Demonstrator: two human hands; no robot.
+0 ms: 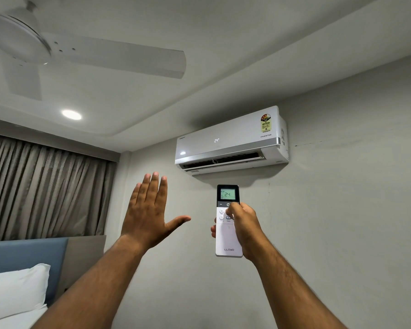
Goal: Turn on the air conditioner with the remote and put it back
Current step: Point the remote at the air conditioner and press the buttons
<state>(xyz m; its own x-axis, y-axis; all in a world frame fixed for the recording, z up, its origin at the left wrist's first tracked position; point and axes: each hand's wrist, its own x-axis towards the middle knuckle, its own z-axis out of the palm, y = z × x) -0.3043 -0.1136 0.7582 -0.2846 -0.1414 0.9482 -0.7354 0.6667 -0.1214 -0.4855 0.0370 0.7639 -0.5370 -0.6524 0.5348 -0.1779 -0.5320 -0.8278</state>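
A white air conditioner (230,141) hangs high on the grey wall, its front showing 24 and its lower flap open. Below it my right hand (243,227) holds a white remote (227,238) upright, pointed at the unit. The remote's lit screen reads 24, and my thumb rests on the buttons just under its dark top band. My left hand (148,211) is raised flat to the left of the remote, fingers together and thumb spread, holding nothing.
A white ceiling fan (81,53) spreads across the upper left, with a round ceiling light (71,114) below it. Grey curtains (45,186) cover the left wall. A blue headboard (33,255) and a white pillow (14,288) sit at the lower left.
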